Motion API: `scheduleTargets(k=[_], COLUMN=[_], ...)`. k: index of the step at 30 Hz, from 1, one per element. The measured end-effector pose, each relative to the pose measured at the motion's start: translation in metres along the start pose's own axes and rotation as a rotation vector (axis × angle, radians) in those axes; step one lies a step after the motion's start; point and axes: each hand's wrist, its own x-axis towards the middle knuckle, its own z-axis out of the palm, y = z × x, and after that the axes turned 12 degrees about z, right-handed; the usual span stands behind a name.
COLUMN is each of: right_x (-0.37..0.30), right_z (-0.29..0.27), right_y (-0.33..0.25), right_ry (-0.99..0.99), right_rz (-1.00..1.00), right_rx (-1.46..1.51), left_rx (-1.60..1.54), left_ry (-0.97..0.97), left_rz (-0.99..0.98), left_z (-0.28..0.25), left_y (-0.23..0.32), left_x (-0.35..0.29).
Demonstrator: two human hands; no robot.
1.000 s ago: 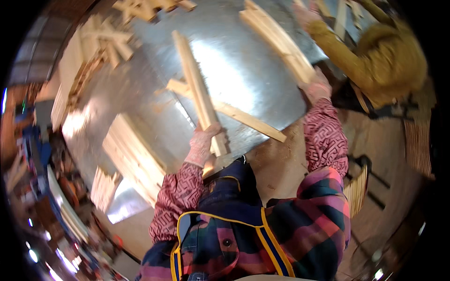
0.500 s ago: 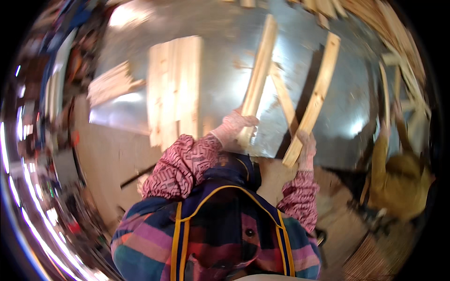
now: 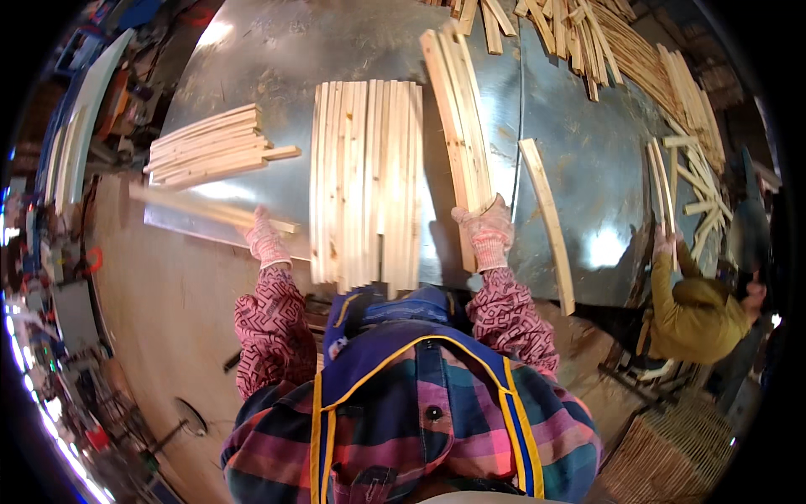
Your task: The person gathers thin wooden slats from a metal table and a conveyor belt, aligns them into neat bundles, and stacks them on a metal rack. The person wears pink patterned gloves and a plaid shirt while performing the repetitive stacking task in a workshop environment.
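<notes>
My left hand [image 3: 267,239], in a pale pink knitted glove, is closed on the end of a wooden strip [image 3: 201,204]. That strip is smeared by motion and points left, just below a small stack of strips [image 3: 206,144]. My right hand [image 3: 487,233], gloved alike, grips the near ends of a few long wooden strips [image 3: 457,109] held side by side. Between my hands lies a wide row of pale strips [image 3: 367,176], tightly packed, with uneven near ends. To the right of my right hand a single strip [image 3: 547,223] rests on the metal tabletop [image 3: 285,50].
A co-worker in a mustard jacket [image 3: 701,315] stands at the right, holding thin strips [image 3: 663,197]. Heaps of loose strips [image 3: 571,34] cover the far right of the table. A round-topped stand [image 3: 191,417] is on the floor at the lower left.
My left hand has moved left, away from the strips by my right hand, and now holds one beside the small stack. My right hand has shifted from a single strip to several.
</notes>
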Motion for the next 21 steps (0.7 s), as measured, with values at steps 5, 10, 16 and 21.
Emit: scheduleTargets(k=[5, 10, 16, 21], right_x=[-0.052, -0.097, -0.136, -0.136], right_z=[0.025, 0.058, 0.067, 0.114], right_y=[-0.076, -0.113, -0.169, -0.142], right_ry=[0.08, 0.217, -0.108, -0.316], right_rz=[0.115, 0.126, 0.253, 0.094], right_rx=[-0.237, -0.346, -0.346, -0.211], left_rx=[0.063, 0.169, 0.409, 0.566], left_ry=[-0.077, -0.417, -0.841, -1.275], left_rz=[-0.111, -0.23, 0.402, 0.246], left_z=[-0.02, 0.005, -0.016, -0.005], left_y=[-0.045, 0.002, -0.026, -0.018], left_x=[0.14, 0.205, 0.209, 0.056])
